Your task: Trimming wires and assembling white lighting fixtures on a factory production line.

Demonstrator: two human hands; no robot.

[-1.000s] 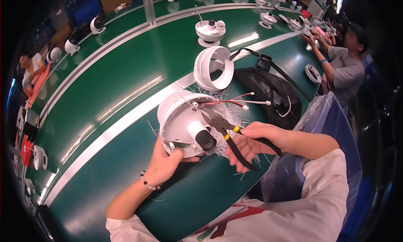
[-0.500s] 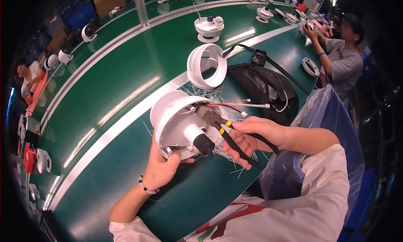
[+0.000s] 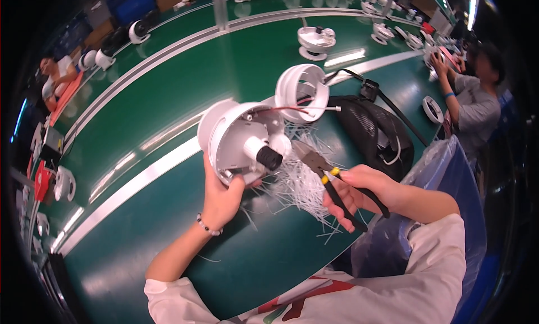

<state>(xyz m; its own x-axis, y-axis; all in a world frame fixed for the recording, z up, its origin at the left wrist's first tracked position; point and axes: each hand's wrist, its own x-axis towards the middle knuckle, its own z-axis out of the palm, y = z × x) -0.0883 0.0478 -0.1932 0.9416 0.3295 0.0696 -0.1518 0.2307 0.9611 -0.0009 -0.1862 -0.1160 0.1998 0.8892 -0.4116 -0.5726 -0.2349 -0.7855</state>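
Note:
My left hand [image 3: 222, 196] grips the lower rim of a white bowl-shaped plastic housing [image 3: 230, 138], thumb inside the edge. The housing is tilted so its hollow faces right; a motor with a black ribbed tip [image 3: 269, 157] sticks out of it. Thin wires with white plugs [image 3: 332, 108] trail from its top edge. In my right hand [image 3: 359, 192] are cutting pliers [image 3: 323, 169] with black handles and yellow bands. Their jaws point up-left, apart from the housing. Below the jaws lies a heap of white plastic strips [image 3: 300, 186], like cable tie offcuts.
Behind the heap stands a white ring-shaped shell [image 3: 283, 94], beside a black mesh bag [image 3: 368, 133] with a strap. Another housing [image 3: 316, 40] sits on the green conveyor belt [image 3: 168, 116]. A plastic-lined blue bin [image 3: 438, 183] is at my right. Co-workers sit far left and right.
The pliers have drawn back from inside the housing to the right, over the strips. The housing is turned a little, and its wires now reach across the ring shell.

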